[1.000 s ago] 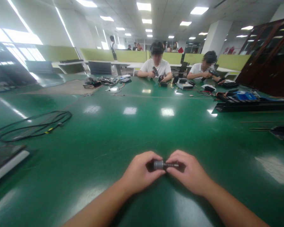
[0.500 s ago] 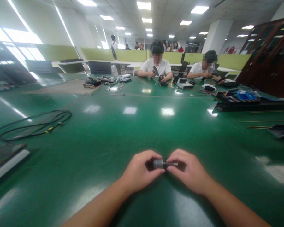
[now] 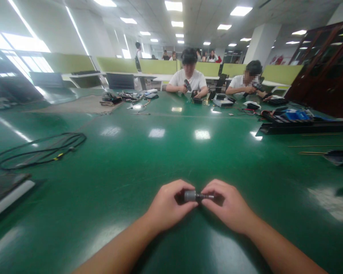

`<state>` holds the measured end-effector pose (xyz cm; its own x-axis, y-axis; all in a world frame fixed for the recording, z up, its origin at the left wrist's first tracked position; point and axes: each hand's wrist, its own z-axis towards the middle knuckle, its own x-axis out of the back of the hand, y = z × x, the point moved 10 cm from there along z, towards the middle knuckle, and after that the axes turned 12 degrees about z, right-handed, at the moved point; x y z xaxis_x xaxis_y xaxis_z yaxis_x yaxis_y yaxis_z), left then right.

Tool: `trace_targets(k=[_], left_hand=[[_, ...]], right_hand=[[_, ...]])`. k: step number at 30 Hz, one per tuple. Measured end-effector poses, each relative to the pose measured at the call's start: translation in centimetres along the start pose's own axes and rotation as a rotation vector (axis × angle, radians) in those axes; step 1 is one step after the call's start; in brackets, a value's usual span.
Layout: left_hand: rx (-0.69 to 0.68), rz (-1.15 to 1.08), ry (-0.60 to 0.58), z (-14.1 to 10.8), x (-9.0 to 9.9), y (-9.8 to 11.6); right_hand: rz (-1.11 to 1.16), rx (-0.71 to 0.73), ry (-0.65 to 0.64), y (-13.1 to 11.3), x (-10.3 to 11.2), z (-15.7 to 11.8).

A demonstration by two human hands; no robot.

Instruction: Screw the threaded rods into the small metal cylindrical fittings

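Near the front of the green table (image 3: 148, 163), a small grey metal cylinder with a dark, ribbed shaft (image 3: 190, 196) lies level between my hands; its exact kind is unclear. My left hand (image 3: 170, 205) grips the thick grey body between thumb and fingers. From the other side, my right hand (image 3: 230, 207) closes its thumb and fingertips around the dark ribbed part. A thin bright tip of the shaft points into my right palm. The fingertips of both hands almost meet, and the far side of the piece is hidden.
Coiled black cable (image 3: 40, 152) lies on the left, behind a flat dark device with a pale edge (image 3: 10, 194). A long black channel (image 3: 303, 127) and thin brass rods (image 3: 311, 153) are on the right. Two co-workers (image 3: 187, 80) sit across the table among tools and parts.
Both hands keep the same grip on the cylinder and shaft. The view shifts very slightly; a dark shadow now shows on the table at the right edge.
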<state>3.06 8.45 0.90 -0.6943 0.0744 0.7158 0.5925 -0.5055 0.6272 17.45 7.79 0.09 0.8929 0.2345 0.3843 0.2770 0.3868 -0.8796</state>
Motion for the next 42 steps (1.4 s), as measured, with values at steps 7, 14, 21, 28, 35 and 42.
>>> trace_targets(k=[7, 14, 21, 28, 35, 42], left_hand=[[0.008, -0.005, 0.013, -0.07, 0.11, -0.28], [0.006, -0.004, 0.028, 0.04, 0.22, -0.25], [0.017, -0.006, 0.034, -0.03, 0.3, -0.33], [0.033, -0.005, 0.034, -0.1, 0.15, -0.76], [0.035, -0.008, 0.044, 0.06, 0.33, -0.78], [0.035, -0.011, 0.052, 0.02, 0.42, -0.62]], right_hand=[[-0.016, -0.023, 0.018, 0.18, 0.2, 0.0], [-0.02, -0.049, 0.019, 0.55, 0.22, -0.03], [-0.017, -0.063, 0.026, 0.65, 0.29, -0.09], [-0.014, -0.06, 0.037, 0.72, 0.42, -0.17], [-0.006, -0.049, 0.038, 0.55, 0.61, -0.08], [-0.004, -0.069, 0.044, 0.98, 0.65, -0.05]])
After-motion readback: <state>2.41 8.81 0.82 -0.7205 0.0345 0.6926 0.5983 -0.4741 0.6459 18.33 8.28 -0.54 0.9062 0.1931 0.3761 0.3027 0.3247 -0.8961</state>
